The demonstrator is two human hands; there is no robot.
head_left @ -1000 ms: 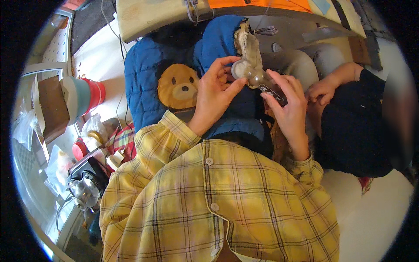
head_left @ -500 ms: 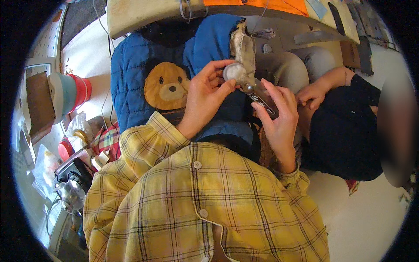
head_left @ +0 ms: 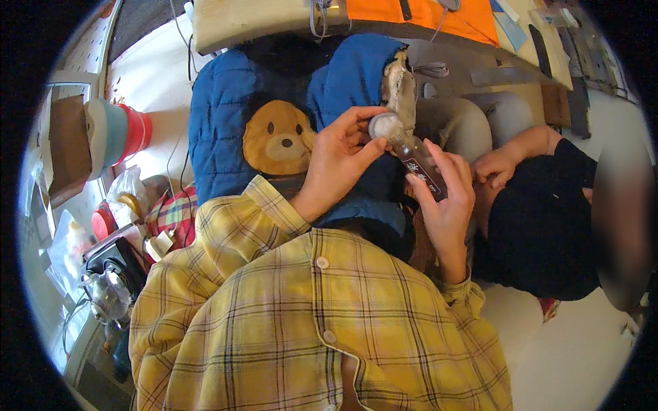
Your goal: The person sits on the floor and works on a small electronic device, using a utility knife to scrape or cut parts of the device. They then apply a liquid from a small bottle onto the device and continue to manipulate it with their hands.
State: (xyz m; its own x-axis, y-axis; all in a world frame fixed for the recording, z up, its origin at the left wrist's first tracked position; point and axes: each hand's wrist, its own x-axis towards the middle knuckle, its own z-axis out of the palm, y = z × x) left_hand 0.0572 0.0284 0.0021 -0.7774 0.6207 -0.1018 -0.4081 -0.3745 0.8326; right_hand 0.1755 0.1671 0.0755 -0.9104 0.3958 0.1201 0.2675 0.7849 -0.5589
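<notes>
Fingers [head_left: 377, 145] of the left hand [head_left: 336, 164] are pinched on a small round clear piece [head_left: 388, 126] with white inside it, the thumb on its near side and the index finger over its far side. With the right hand [head_left: 449, 205], I see thumb and fingertips clamped along the two sides of a dark bottle [head_left: 426, 175] with pale markings. The bottle tilts, its narrow end pointing up toward the left hand, so the round piece sits right beside that end; from where I watch, I cannot tell whether the two are joined. Both are held up in front of the yellow plaid shirt [head_left: 384, 301], over a blue quilted cloth [head_left: 219, 130] bearing a brown bear-face patch [head_left: 279, 140]. Just beyond the round piece I make out a pale, rough strip [head_left: 399, 89], its nature unclear to me. To the right, a co-worker's hand [head_left: 497, 168] rests near grey trousers [head_left: 456, 123]. At the top of my view, an orange cloth [head_left: 425, 17] lies on a pale table [head_left: 267, 31]. Far left, I have a light-blue tub [head_left: 107, 137] against a red bucket [head_left: 139, 133], with a clear glass pot [head_left: 106, 294] lower down.
</notes>
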